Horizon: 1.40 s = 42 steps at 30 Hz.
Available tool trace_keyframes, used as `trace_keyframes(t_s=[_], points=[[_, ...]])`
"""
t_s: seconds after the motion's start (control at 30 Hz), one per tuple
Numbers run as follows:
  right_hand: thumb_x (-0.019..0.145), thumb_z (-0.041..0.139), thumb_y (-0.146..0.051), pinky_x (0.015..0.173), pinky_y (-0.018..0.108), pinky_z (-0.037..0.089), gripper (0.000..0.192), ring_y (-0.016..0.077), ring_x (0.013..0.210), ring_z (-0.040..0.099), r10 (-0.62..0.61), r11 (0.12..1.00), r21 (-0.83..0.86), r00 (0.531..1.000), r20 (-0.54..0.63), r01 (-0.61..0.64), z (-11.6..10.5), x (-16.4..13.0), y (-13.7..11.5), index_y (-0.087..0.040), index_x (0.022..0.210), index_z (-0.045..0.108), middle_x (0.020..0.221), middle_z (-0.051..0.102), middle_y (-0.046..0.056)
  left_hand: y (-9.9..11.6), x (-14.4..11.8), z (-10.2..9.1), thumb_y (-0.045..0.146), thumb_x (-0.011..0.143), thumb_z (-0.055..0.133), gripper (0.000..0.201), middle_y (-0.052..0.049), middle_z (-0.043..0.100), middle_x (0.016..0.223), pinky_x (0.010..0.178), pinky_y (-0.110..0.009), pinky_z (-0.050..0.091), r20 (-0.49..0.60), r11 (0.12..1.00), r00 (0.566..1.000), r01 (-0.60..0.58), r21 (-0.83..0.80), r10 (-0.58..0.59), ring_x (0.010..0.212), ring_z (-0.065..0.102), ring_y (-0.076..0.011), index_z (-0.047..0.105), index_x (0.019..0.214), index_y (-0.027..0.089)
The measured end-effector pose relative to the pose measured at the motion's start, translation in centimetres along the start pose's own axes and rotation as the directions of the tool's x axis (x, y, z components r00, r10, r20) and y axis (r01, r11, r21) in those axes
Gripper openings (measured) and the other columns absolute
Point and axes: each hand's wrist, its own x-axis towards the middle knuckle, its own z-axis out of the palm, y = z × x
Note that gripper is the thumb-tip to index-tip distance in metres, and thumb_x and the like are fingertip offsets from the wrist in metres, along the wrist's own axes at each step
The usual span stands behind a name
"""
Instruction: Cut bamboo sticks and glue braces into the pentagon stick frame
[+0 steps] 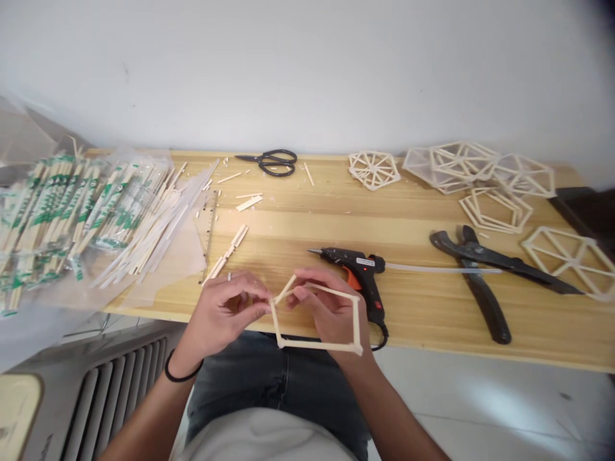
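Observation:
Above the table's front edge I hold a frame of short wooden sticks, joined at the corners into an open five-sided outline. My left hand pinches its left corner between thumb and fingertips. My right hand reaches through and behind the frame, its thumb and fingers closed on the upper stick near the raised end. Whitish lumps that look like glue sit at the lower corners. Just behind my right hand lies a black hot glue gun with an orange trigger, a pale glue stick projecting from its back.
Wrapped chopsticks and loose glue sticks cover the left side, beside a ruler. Black scissors lie at the back. Right of the glue gun are cutters and several stick frames. Short cut sticks lie nearby.

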Motion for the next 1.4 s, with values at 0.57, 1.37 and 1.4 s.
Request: trace_keyframes(t_s=[0.57, 1.37, 1.4], points=[[0.081, 0.09, -0.016, 0.087, 0.032, 0.063, 0.019, 0.0175, 0.09, 0.077, -0.083, 0.99, 0.113, 0.996, 0.006, 0.082, 0.0, 0.2, -0.2, -0.03, 0.09, 0.08, 0.091, 0.079, -0.002, -0.3, 0.0, 0.0, 0.019, 0.08, 0.091, 0.014, 0.0, 0.073, 0.068, 0.057, -0.02, 0.05, -0.007, 0.992, 0.995, 0.102, -0.075, -0.102, 0.06, 0.065, -0.0115, 0.077, 0.081, 0.018], [0.086, 0.088, -0.019, 0.085, 0.035, 0.061, 0.014, 0.0196, 0.086, 0.079, -0.078, 0.996, 0.037, 0.995, 0.068, 0.075, -0.1, 0.2, -0.7, -0.03, 0.093, 0.083, 0.087, 0.082, -0.002, -0.1, 0.0, 0.1, 0.024, 0.082, 0.091, 0.015, 0.0, 0.074, 0.065, 0.056, -0.022, 0.05, 0.039, 0.981, 0.985, 0.172, -0.093, -0.169, 0.056, 0.065, -0.0121, 0.077, 0.079, 0.019], [0.086, 0.088, -0.019, 0.084, 0.035, 0.061, 0.014, 0.0194, 0.086, 0.079, -0.074, 0.997, 0.043, 0.995, 0.068, 0.071, 0.0, 0.2, -0.7, -0.031, 0.092, 0.083, 0.086, 0.082, -0.002, -0.2, 0.0, 0.1, 0.024, 0.082, 0.091, 0.015, 0.0, 0.074, 0.065, 0.056, -0.022, 0.05, 0.039, 0.98, 0.984, 0.174, -0.095, -0.171, 0.056, 0.065, -0.012, 0.077, 0.079, 0.019]])
